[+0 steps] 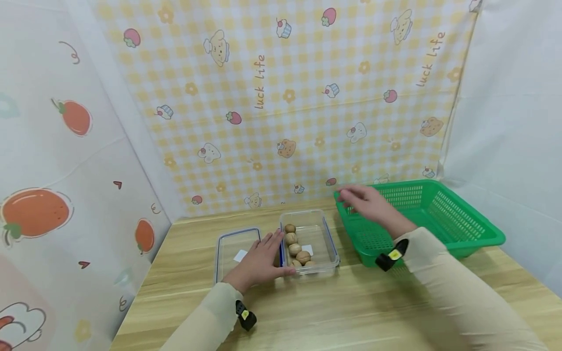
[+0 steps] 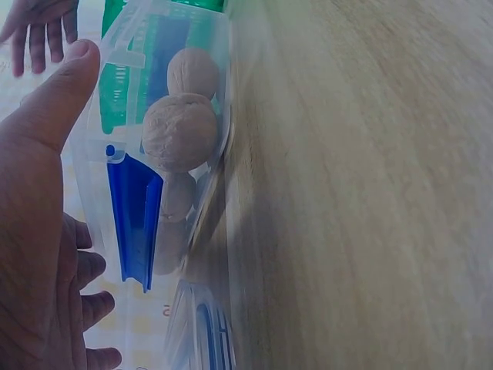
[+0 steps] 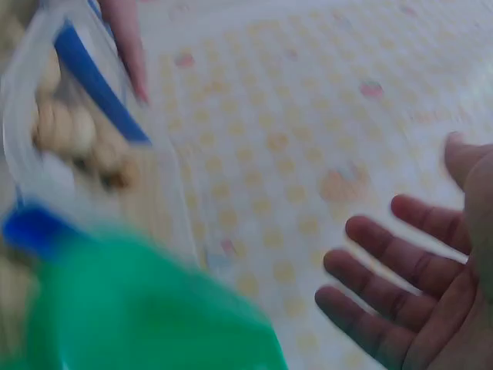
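Note:
Walnuts (image 1: 303, 257) are lined up along the left side and near end of a clear plastic container (image 1: 312, 267) on the table. My left hand (image 1: 261, 258) is spread at the container's left side, with its thumb by the near rim. In the left wrist view, a blue clip (image 2: 132, 216) hangs from the container beside that hand's fingers. My right hand (image 1: 369, 202) hovers over the left rim of a green basket (image 1: 471, 219). Nothing is in its palm, and the fingers (image 3: 385, 250) are loosely extended in the right wrist view.
A clear lid with a blue seal (image 1: 232, 235) lies left of the container, partly covered by my left hand. The basket stands close on the container's right. A checked cloth (image 1: 298, 117) hangs behind the wooden table (image 1: 307, 312), with white sheets at both sides.

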Demonstrator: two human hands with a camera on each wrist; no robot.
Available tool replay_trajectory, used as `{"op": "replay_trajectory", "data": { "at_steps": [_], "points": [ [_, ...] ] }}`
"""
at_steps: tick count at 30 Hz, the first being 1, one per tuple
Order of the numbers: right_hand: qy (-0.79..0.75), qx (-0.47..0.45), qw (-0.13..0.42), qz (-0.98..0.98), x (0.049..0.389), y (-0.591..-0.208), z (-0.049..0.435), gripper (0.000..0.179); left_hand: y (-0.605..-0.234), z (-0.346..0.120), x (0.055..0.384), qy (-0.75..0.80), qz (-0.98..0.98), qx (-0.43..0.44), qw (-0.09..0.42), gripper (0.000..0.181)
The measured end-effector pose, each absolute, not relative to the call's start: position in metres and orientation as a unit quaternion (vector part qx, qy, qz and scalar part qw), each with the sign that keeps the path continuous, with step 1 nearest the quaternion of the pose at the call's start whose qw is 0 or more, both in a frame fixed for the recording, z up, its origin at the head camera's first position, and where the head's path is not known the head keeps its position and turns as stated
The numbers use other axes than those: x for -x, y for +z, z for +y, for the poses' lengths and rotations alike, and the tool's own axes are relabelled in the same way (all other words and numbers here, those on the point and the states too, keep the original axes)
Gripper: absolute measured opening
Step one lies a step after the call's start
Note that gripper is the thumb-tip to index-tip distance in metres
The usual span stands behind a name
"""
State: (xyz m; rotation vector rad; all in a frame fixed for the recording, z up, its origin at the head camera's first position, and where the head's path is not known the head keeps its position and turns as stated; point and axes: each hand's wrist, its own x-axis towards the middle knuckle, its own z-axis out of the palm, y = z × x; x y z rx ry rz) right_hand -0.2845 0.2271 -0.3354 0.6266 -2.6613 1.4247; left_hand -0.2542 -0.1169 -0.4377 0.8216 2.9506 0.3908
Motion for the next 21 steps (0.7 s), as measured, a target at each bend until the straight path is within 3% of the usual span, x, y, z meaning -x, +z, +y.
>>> {"op": "replay_trajectory", "data": {
  "at_steps": [12,21],
  "points": [
    [0.428,-0.205,0.114,-0.873,0.264,-0.340,0.342,0.050,-0.439,-0.117,0.255,0.140,0.952,-0.272,0.023,0.112],
    [0.386,-0.152,0.103,-0.904,0.251,-0.350,0.408,0.061,-0.440,-0.118,0.256,0.138,0.953,-0.269,0.024,0.113]
  ]
}}
